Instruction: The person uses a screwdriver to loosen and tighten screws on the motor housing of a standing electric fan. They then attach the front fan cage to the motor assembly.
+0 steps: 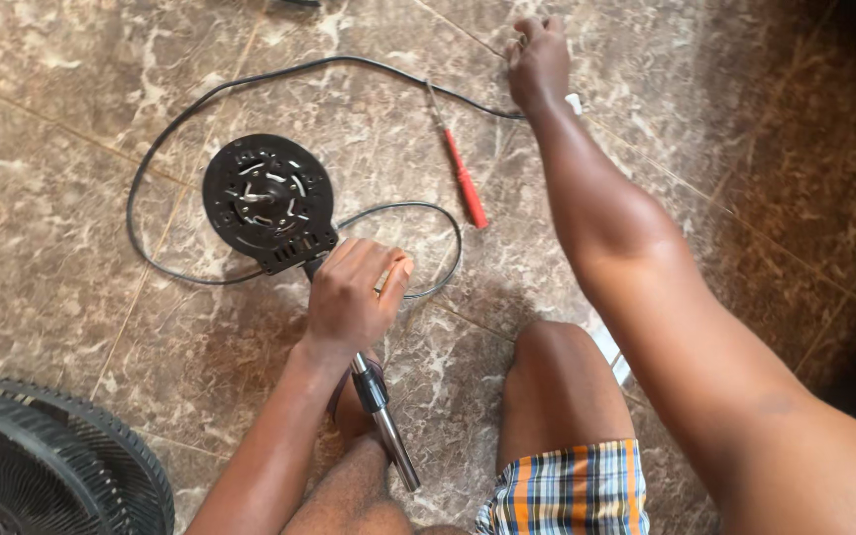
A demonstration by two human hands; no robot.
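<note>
On the brown marbled tile floor (71,89) lay a black ribbed plastic fan grille (42,466). The left hand (349,292) was clenched round the chrome fan pole (385,426) just below the round black motor housing (267,201). The right hand (539,61) reached far out, touching the thin black cable (165,124); I couldn't tell its grip. A red-handled screwdriver (460,173) lay between.

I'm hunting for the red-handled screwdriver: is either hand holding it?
No: the screwdriver lies loose on the floor between the left hand and right hand.

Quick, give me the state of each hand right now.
Left hand: closed around the metal pole just below the black fan motor.
Right hand: fingers curled down on the floor by the black cable; grip cannot be told.
</note>
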